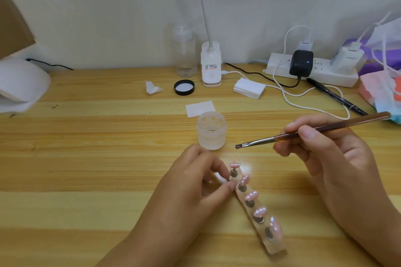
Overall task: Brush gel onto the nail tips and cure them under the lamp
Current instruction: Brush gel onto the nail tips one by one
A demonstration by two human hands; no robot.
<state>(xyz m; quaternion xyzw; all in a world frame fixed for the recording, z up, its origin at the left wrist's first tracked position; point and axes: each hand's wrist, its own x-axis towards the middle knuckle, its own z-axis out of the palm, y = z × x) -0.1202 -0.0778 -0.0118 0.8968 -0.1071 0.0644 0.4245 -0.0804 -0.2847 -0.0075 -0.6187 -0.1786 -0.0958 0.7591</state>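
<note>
A clear holder bar [273,247] lies on the wooden table, carrying several glossy pink nail tips [251,196] on small metal stands. My left hand [191,182] pinches the far end of the bar between thumb and fingers. My right hand [321,154] grips a brown-handled gel brush [303,133], its bristle end in the air just right of the open frosted gel jar [211,130]. The white curing lamp [20,84] sits at the far left edge.
The jar's black lid [184,87], a clear pump bottle [184,52], a white clip lamp base [211,65], wipe pads [249,88] and a paper square [200,108] lie behind. A power strip [312,69], cables, a black pen [335,96] and bags fill the right.
</note>
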